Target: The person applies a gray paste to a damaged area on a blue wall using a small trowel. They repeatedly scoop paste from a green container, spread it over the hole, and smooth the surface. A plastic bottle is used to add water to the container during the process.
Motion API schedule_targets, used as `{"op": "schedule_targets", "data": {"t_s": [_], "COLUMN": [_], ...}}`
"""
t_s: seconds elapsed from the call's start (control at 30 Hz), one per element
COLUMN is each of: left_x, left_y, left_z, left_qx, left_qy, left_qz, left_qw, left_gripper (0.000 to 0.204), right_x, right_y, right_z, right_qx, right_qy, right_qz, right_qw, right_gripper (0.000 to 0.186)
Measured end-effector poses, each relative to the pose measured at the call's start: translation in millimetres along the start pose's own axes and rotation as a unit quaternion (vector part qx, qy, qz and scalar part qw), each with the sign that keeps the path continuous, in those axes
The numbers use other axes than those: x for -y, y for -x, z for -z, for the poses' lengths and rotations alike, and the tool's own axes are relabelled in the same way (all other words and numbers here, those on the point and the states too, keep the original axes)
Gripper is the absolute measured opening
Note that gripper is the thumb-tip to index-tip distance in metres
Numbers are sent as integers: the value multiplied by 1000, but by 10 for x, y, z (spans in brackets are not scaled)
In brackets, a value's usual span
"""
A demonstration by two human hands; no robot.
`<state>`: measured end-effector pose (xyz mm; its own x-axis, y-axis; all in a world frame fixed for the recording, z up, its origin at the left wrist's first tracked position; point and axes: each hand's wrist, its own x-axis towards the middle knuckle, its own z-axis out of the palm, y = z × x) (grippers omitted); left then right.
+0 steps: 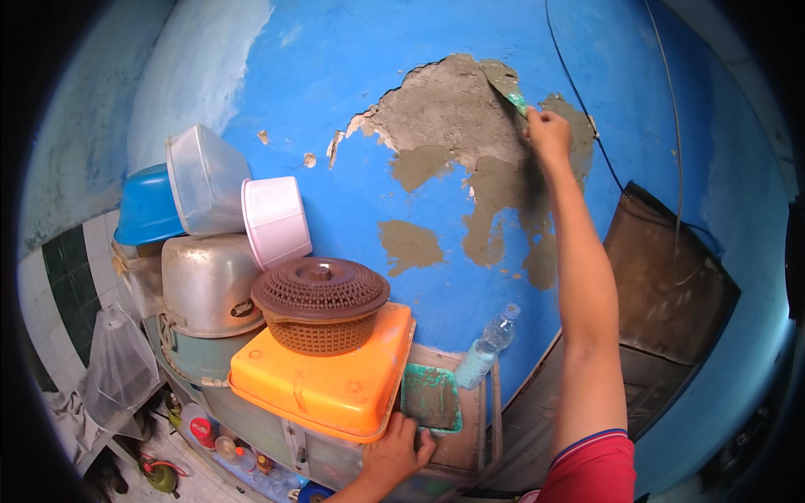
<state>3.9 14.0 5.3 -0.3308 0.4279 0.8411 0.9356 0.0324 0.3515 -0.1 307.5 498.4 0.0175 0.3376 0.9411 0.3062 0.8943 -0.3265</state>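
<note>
A scraper is clasped in the right hand — left hand, grip unclear, rested at the cabinet's front edge.

- Looks like a home kitchen.
- A big metal pot and blue basin are piled up.
- A brown basket has a lid.
- Green and white tiles line a wall.

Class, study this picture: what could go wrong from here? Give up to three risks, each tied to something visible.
The scraper in the right hand is near a hanging black cable and might snag it.

The left hand is beside the green tray of grey mix; a nudge could shift it.

Bits could drop from the wall patch onto the plastic bottle below.
</note>
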Motion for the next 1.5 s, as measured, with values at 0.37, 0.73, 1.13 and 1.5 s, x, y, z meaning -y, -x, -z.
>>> {"op": "schedule_targets", "data": {"t_s": [0.37, 0.73, 1.13, 1.5], "left_x": [-19, -22, 0, -12], "left_y": [-11, -10, -10, -8], "left_z": [-4, 38, -3, -2], "left_qx": [14, 14, 6, 7], "left_qy": [3, 17, 9, 19], "left_qz": [11, 10, 2, 2], "left_qw": [1000, 1000, 1000, 1000], "left_gripper": [24, 23, 23, 24], "right_x": [98, -29, 138, 83], "right_y": [-280, -104, -282, -285], "right_z": [-9, 346, -89, 210], "right_qx": [-25, 20, -21, 13], "right_qy": [16, 8, 42, -1], "right_qz": [54, 24, 47, 43], "right_qw": [998, 999, 998, 999], "right_gripper": [39, 41, 40, 41]}}
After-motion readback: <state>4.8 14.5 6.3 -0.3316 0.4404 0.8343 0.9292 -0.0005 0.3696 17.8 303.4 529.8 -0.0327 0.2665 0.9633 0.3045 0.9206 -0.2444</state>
